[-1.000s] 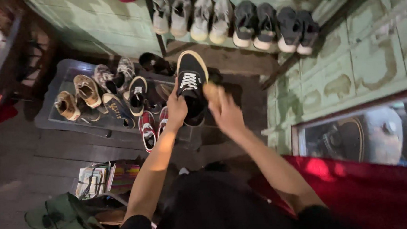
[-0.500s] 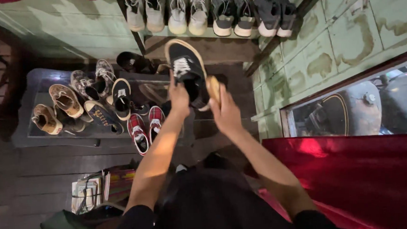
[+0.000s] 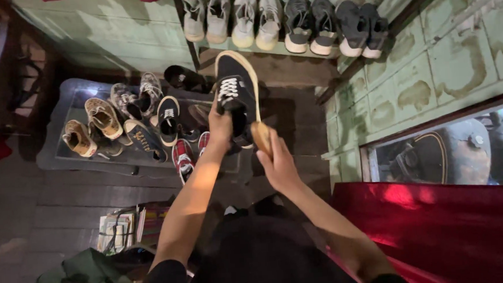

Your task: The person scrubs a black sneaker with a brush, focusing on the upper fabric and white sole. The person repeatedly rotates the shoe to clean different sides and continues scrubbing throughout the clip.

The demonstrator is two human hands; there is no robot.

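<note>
Nearest the person, the right hand (image 3: 278, 163) is closing around a tan brush (image 3: 261, 136), fingers wrapped over its back, with the brush touching the heel end of the sneaker (image 3: 234, 93). The left hand (image 3: 221, 126) is gripping the sneaker from the side near the laces, fingers curled shut on the upper, and is holding it raised above the floor with the toe pointing away.

The sneaker is looking light and easy to carry in one hand. The canvas-like upper is likely yielding under pressure, while the sole is staying stiffer; the firmest hold is probably at the midfoot, where the left hand sits now.

Appearance: dark upper, white laces, pale sole edging running around the outline.

Beyond it, a grey tray (image 3: 63, 160) on the floor is carrying assorted shoes. Farther off, a shelf (image 3: 275, 48) is bearing a row of grey and dark sneakers.
</note>
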